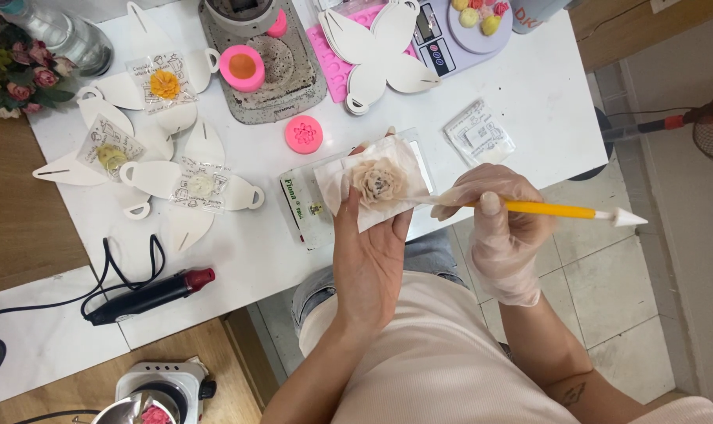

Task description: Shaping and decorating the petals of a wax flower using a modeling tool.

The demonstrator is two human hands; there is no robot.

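**While the flower sits in the palm, work the petals with the tool tip**

While the left hand [370, 255] cradles a beige sculpted flower [378, 182] on a white square of paper [348, 179], palm up and fingers curled lightly under it, the right hand [497, 228], in a thin clear glove, pinches a yellow modelling tool [556, 210] near its working end. The tool's white cone tip [628, 217] points away to the right; the end toward the flower is hidden by the glove and paper edge, so contact with the petals can't be confirmed.

Flower is held above the near edge of the white table [529, 102], over a clear packet with a green-edged label [305, 208].

Judgement on doing this well:
- keep the left palm flat and steady, paper as the only support, no squeezing
- grip the tool close to the tip, light pressure, since petals look soft and thin
- turn the paper, not the flower
- stay over the table in case it slips

Nearby: pink round mould [304, 133], bagged finished flowers on white petal-shaped box blanks [180, 184], black heat tool with red nose [148, 297].
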